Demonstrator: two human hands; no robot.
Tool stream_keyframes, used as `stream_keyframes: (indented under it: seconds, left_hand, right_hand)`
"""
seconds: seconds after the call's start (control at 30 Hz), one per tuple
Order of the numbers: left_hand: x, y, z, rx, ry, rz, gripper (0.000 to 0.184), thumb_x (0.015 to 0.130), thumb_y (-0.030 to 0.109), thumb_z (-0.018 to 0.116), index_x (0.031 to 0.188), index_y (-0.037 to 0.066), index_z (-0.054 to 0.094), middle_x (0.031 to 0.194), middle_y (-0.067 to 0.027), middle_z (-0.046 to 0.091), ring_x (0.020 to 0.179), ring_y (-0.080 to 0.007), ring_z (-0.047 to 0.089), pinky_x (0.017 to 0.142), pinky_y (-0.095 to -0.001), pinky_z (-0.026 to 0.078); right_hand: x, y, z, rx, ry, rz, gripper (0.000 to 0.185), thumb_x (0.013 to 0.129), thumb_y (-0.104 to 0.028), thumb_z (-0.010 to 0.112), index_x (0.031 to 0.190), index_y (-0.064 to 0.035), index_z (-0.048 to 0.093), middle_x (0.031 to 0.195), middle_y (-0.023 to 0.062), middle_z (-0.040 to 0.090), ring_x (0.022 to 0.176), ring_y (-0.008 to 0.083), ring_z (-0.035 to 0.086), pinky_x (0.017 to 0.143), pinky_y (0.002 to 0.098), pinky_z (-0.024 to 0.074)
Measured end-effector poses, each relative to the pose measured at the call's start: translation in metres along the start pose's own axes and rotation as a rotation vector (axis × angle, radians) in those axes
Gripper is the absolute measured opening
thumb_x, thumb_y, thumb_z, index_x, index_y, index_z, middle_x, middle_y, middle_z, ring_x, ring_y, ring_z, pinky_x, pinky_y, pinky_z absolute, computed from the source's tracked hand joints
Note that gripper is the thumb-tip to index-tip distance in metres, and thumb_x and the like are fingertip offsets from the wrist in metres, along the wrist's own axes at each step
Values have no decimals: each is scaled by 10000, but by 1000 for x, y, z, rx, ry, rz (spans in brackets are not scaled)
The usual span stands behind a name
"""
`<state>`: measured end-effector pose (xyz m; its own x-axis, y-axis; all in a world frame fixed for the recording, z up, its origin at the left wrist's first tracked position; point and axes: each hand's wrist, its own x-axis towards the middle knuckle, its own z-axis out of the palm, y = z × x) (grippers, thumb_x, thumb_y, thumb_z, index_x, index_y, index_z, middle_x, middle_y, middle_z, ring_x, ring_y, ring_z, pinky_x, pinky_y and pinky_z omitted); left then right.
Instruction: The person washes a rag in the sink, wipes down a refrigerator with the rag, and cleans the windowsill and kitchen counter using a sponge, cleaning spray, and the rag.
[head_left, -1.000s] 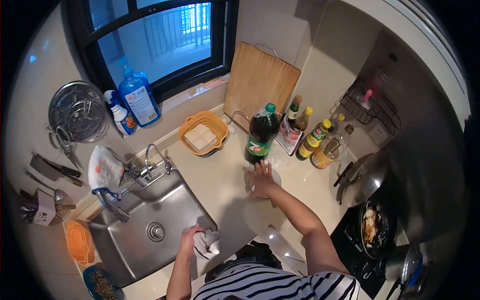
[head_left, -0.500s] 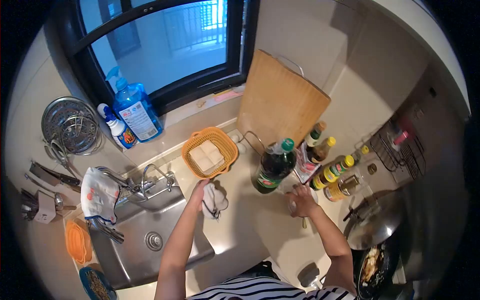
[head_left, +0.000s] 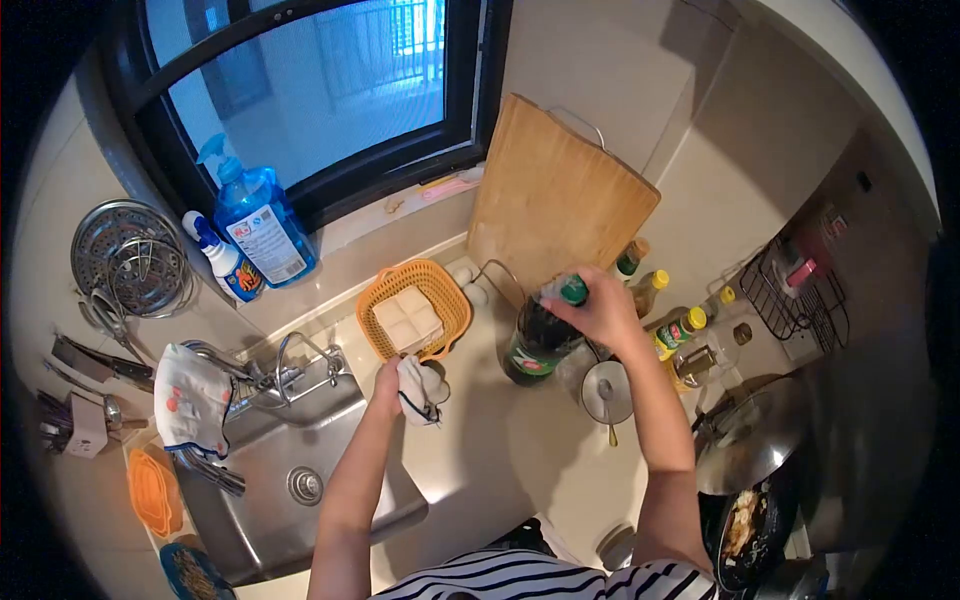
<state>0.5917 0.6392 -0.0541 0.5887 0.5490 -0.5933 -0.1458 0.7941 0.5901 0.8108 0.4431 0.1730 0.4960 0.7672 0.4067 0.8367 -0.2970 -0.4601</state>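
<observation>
My left hand [head_left: 384, 386] is closed on a pale cloth [head_left: 421, 388], held over the counter just below an orange basket [head_left: 459, 288] with white tofu-like blocks [head_left: 408, 318] in it. With its fingers around the green cap, my right hand [head_left: 606, 312] grips the top of a large bottle [head_left: 537, 347] of dark liquid. The bottle stands upright and carries a green 7-Up label. Under my right forearm sits a small bowl [head_left: 604, 388] with a spoon [head_left: 612, 432] in it. Part of the bottle's neck is hidden by my fingers.
A steel sink [head_left: 270, 520] with a faucet [head_left: 270, 375] lies at the left. A wooden cutting board [head_left: 560, 190] leans on the back wall. Several seasoning bottles [head_left: 668, 340] stand at the right, near a wok [head_left: 742, 530] holding food and a glass lid [head_left: 750, 440].
My right hand has moved from over the small bowl up and left onto the bottle's cap, uncovering the bowl. My left hand has shifted slightly upward with the cloth.
</observation>
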Motion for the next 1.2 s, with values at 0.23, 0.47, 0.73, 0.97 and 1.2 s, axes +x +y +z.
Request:
stream_keyframes:
  seconds: [0.23,0.47,0.73,0.97,1.2]
  left_hand:
    - [-22,-28,-53,148,2,-7,226,832,210,354,832,50,514,704,-71,552,632,-200,536,589,-327,458]
    - [-85,-54,-54,280,-68,-116,240,765,70,392,981,16,480,769,-101,558,635,-190,557,554,-304,470]
    - [-127,-96,-32,288,-258,-97,320,763,3,396,1080,21,436,959,-88,547,773,-160,552,686,-257,455]
    - [-167,-90,16,679,-366,-200,290,772,103,490,1050,20,496,970,-47,559,826,-127,538,725,-247,428]
    - [-166,-126,18,971,-414,-265,330,788,245,476,1054,54,520,924,-49,530,771,-134,455,659,-249,386]
  right_hand:
    - [-13,12,1,-117,49,86,261,611,-272,656,707,-61,535,569,144,542,591,319,558,527,378,440]
    - [-19,44,2,-30,382,257,257,620,-272,638,670,-39,542,568,158,541,567,318,554,514,353,435]
    - [-11,77,-12,-224,488,315,291,631,-295,625,674,-26,525,569,172,536,574,351,539,510,385,425]
    - [-11,71,-30,-159,277,341,433,647,-387,653,822,-16,513,679,193,558,666,364,543,580,397,423]
    - [-29,-14,-12,-414,445,-32,447,656,-115,608,1052,-9,428,948,181,454,876,347,452,733,402,389]
